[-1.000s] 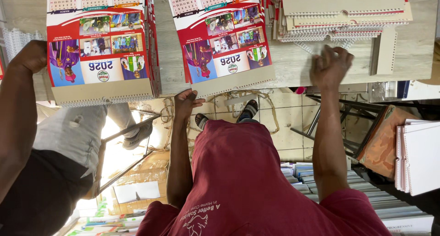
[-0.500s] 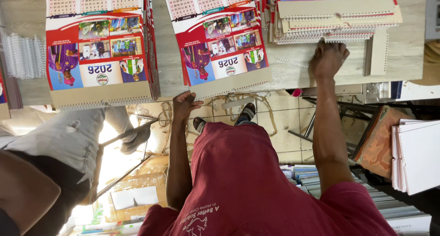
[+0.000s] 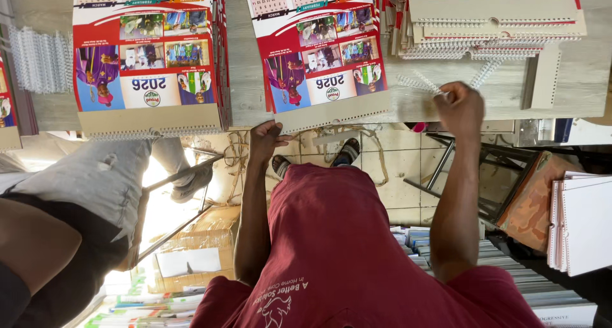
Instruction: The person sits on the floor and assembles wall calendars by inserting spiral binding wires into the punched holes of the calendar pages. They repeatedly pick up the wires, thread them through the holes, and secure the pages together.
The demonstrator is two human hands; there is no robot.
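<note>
L hand (image 3: pixel 268 140) pins calendar (image 3: pixel 322 54) edge, frame centre, fingers pressed flat. R hand (image 3: pixel 459 108) fingers pinching white wire coil (image 3: pixel 421 84) on surface (image 3: pixel 245 79), upper right. Risk: coil could snag/bend, or calendar slide off the edge.

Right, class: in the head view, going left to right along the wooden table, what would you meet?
White binding coils → left calendar stack → left hand → middle calendar → right hand → loose punched card strip.
</note>
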